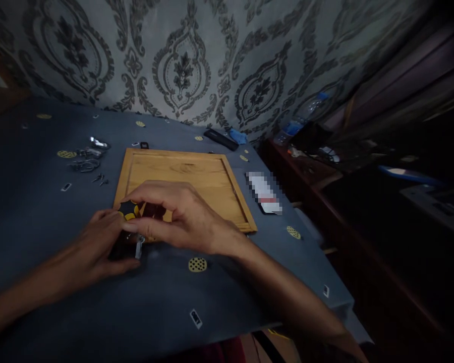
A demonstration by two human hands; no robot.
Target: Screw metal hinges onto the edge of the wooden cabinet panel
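A wooden panel (179, 171) with a raised frame lies flat on the table. At its near left corner my right hand (181, 214) is closed around a screwdriver (128, 209) with a yellow and black handle, the end of which faces me. The tip is hidden behind my hands. My left hand (98, 244) is at the same corner, fingers bent against the edge and thumb beneath. A small metal hinge (139, 247) sticks out there between thumb and fingers, partly covered.
Several metal hinges (89, 159) and loose screws (100, 179) lie left of the panel. Behind it are a dark case (221, 139) and a blue cloth (238, 136). A phone (264, 193), partly pixelated, rests at right. A plastic bottle (306, 113) stands on the side furniture.
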